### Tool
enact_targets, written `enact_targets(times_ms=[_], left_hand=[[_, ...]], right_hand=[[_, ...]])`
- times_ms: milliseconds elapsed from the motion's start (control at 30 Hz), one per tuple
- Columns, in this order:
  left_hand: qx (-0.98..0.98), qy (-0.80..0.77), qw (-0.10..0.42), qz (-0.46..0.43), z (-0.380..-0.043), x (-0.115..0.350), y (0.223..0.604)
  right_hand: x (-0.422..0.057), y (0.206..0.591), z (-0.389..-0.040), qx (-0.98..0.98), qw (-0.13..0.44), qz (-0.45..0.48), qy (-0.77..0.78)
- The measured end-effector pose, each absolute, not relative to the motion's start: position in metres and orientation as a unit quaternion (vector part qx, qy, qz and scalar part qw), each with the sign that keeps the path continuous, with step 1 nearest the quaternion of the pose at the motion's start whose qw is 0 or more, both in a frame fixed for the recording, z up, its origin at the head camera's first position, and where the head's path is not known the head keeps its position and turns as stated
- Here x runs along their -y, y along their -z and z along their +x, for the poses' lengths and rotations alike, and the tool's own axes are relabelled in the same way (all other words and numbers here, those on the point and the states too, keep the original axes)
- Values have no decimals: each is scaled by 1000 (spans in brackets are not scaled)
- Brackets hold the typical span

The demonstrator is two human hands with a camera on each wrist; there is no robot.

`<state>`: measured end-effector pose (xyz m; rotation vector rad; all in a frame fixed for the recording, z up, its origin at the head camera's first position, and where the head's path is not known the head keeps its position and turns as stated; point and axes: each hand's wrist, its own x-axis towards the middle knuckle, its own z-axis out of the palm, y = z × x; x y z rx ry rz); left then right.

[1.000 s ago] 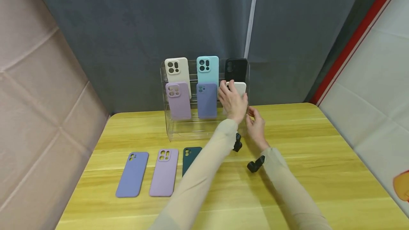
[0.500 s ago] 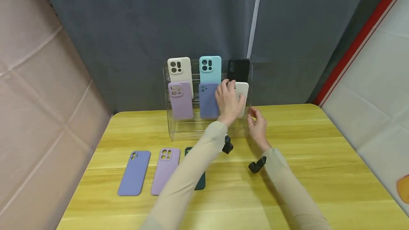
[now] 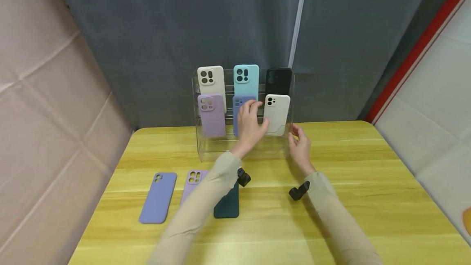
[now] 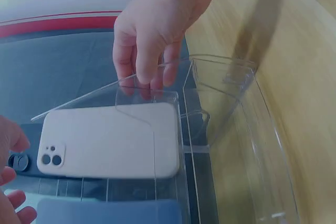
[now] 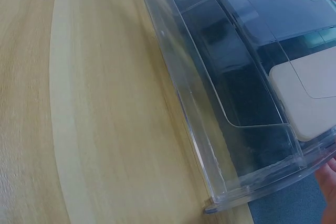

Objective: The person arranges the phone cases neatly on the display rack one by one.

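A clear tiered display stand (image 3: 220,148) holds several phone cases in two rows. My left hand (image 3: 251,128), fingers spread and slightly bent, hovers before the blue-violet phone case (image 3: 236,120) and covers part of it. Just right of that hand, the white phone case (image 3: 277,113) leans in the front row, apart from its fingers. My right hand (image 3: 299,148) grips the stand's right side; in the left wrist view its thumb and fingers (image 4: 148,59) meet the clear side panel. Left fingertips (image 4: 20,140) show at that view's left edge.
The back row holds a cream case (image 3: 217,83), a turquoise case (image 3: 250,85) and a black case (image 3: 281,81); a lilac case (image 3: 213,120) stands in front. On the table (image 3: 349,175) lie blue-violet (image 3: 158,197), lilac (image 3: 189,189) and dark green (image 3: 228,203) cases. A grey curtain (image 3: 176,23) hangs behind.
My left hand has moved left and slightly down, off the white phone case, which now shows whole in its slot. My right hand stays at the stand's side.
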<state>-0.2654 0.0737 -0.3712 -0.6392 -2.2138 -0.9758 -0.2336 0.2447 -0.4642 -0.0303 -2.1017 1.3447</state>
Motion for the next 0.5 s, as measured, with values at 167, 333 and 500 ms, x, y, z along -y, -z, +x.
enact_targets(times_ms=[167,333,500], left_hand=[[827,408,304,-239,-260,-53,377],[815,436,305,-230,-255,-31,388],[817,440,300,-222,-253,-3,399]], right_hand=[[-245,464,-233,796,312,-15,-518],[-245,464,-232,796,311,-20,-519],[-246,466,-233,801,314,-11,-509]])
